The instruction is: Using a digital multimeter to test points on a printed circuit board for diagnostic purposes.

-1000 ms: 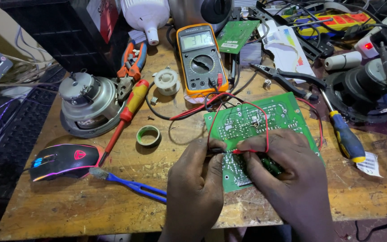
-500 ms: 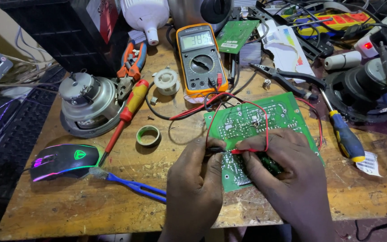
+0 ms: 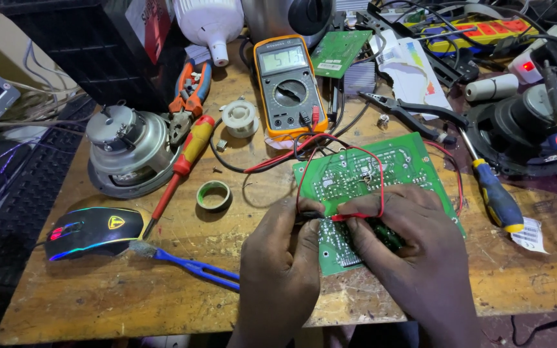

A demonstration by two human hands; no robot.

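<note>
At worktop centre, flat green printed circuit board [image 3: 381, 174] | left hand [image 3: 282, 270] pinches black probe, right hand [image 3: 414, 251] pinches red probe [image 3: 349, 217] | risk: tip slips, bridges solder joints; yellow multimeter [image 3: 289, 84] at 12 o'clock.

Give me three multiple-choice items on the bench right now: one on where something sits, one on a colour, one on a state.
1. Where is the multimeter?
A. beyond the circuit board
B. under the mouse
C. in the left hand

2. What colour is the circuit board?
A. blue
B. green
C. white

3. What is the right hand doing?
A. resting flat, empty
B. gripping the screwdriver
C. pinching a red probe against the board

Key: 1 A, it lies farther up the bench than the board; 2 B, its face is green; 3 C, the red probe sits between its fingers, opposite the left hand.
</note>
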